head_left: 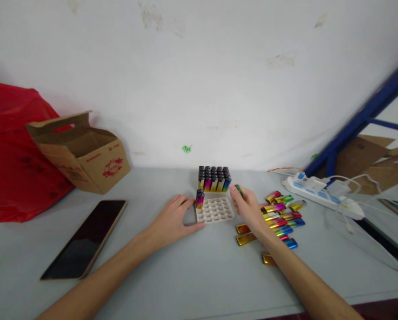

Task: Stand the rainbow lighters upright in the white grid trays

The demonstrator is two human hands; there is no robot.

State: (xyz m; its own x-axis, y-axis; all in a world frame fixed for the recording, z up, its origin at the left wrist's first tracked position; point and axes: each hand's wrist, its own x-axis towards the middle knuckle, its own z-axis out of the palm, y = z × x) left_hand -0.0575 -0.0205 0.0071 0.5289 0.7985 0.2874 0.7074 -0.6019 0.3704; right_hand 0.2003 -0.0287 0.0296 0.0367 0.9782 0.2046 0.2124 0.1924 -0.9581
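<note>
A white tray (218,211) with rows of round pockets lies flat on the table in front of me. At its back left corner stand a few upright lighters (199,201) with black tops. My left hand (175,220) rests at the tray's left edge, thumb and fingers spread apart, the fingertips close to those lighters. Pinched in my right hand (247,205), over the tray's right side, is a lighter (239,190) whose green part shows; the rest is hidden by the fingers. Directly behind the tray, a block of upright lighters (214,180) stands in tight rows.
Loose shiny lighters (279,218) lie in a pile at right, partly under my right forearm. Farther right are a power strip (322,195) and white cables. On the left sit a dark tablet (85,240), an open cardboard box (95,162) and a red bag (19,155).
</note>
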